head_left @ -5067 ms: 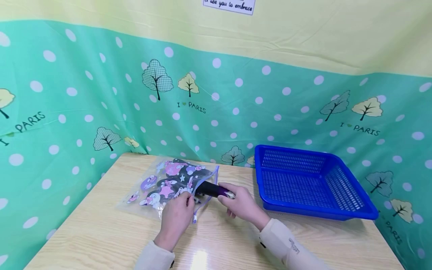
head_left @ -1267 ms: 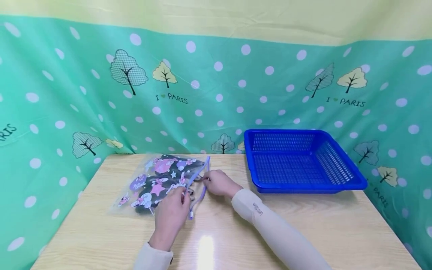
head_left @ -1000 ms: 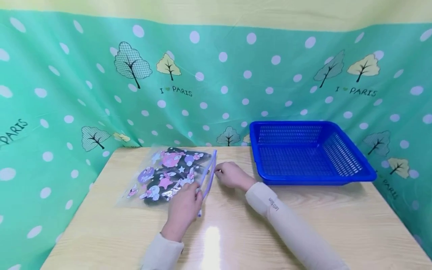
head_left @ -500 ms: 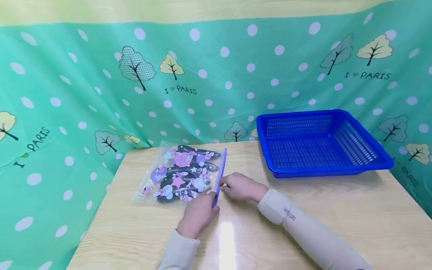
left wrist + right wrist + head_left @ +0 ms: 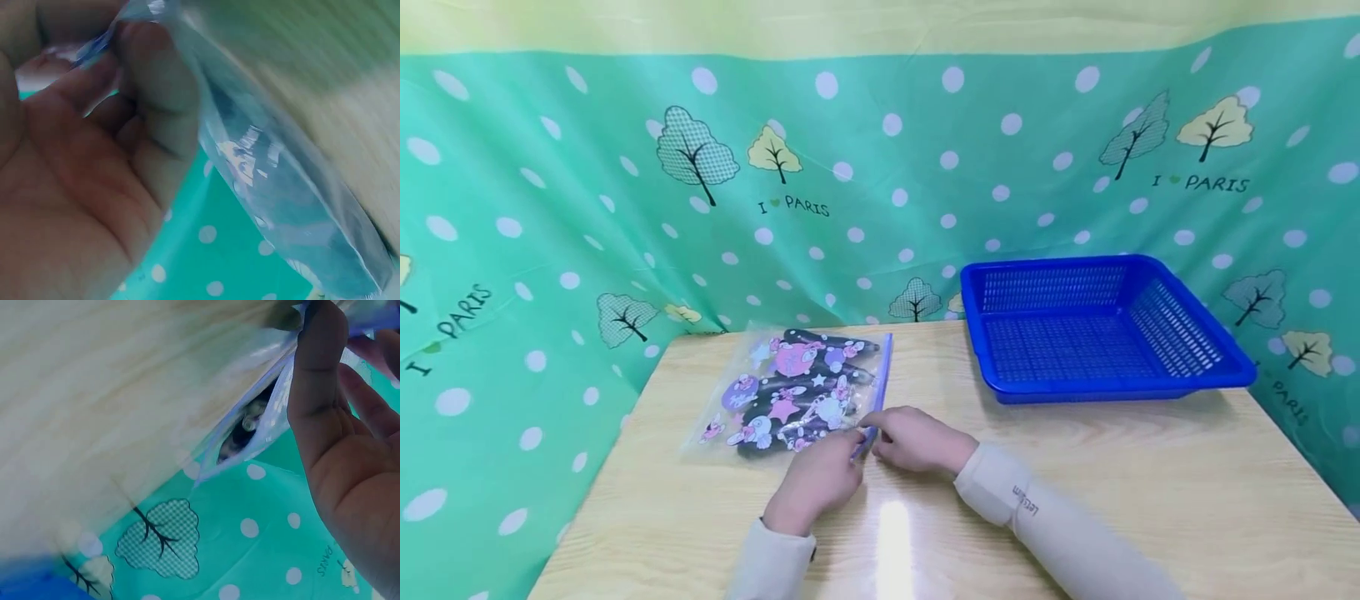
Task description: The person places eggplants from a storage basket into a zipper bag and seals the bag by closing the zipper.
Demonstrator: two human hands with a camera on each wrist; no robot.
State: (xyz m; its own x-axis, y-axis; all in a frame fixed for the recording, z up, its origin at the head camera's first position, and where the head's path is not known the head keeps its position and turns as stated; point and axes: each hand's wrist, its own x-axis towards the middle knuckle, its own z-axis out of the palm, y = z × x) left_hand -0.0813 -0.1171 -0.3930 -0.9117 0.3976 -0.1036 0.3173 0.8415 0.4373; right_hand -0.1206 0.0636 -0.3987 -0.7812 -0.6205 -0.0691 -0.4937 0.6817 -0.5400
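Observation:
A clear zip bag (image 5: 820, 381) printed with pink and purple cartoon figures lies on the table. Inside show several long dark objects (image 5: 760, 442), side by side, their kind blurred by the print. My left hand (image 5: 820, 479) pinches the near corner of the bag's mouth. Right beside it, my right hand (image 5: 917, 439) pinches the purple zip strip (image 5: 884, 367) between thumb and fingers. In the right wrist view the far part of the bag's mouth (image 5: 212, 469) gapes, showing dark objects with shiny ends. The left wrist view has the bag's side (image 5: 275, 187) stretching away from curled fingers (image 5: 162, 94).
A blue perforated plastic basket (image 5: 1075, 387) stands at the back right of the wooden table (image 5: 1000, 500), with nothing in it. A green polka-dot curtain (image 5: 925, 167) hangs behind and along both sides.
Earlier my right hand put a dark purple-black object with a pale end into the bag. It then moved to the zip strip and down it, toward my left hand at the near corner.

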